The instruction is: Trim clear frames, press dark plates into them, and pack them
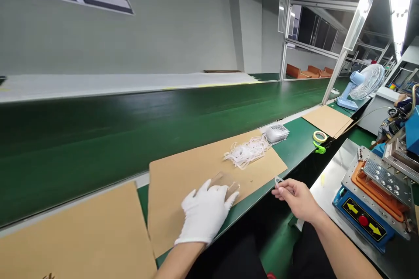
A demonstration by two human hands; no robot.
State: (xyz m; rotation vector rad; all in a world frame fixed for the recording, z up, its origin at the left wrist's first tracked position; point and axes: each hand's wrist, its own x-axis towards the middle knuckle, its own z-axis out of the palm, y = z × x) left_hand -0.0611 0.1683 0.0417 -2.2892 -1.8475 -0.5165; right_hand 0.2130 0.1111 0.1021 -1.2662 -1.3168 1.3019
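My left hand (206, 211) wears a white glove and rests with fingers curled on a clear plastic piece (225, 181) that lies on a brown cardboard sheet (183, 174). My right hand (296, 198) is bare and hovers just off the bench edge, its thumb and fingers pinched on a small clear plastic part (279, 181). Farther along the same cardboard lies a heap of white plastic loops (247, 151), and beyond it a stack of small printed clear bags (277, 133).
A wide green conveyor belt (131, 122) runs behind the bench. More cardboard sheets lie at the near left (75, 235) and far right (327, 120). A tape roll (320, 136), a blue fan (360, 87) and a press fixture with orange tray (376, 192) stand to the right.
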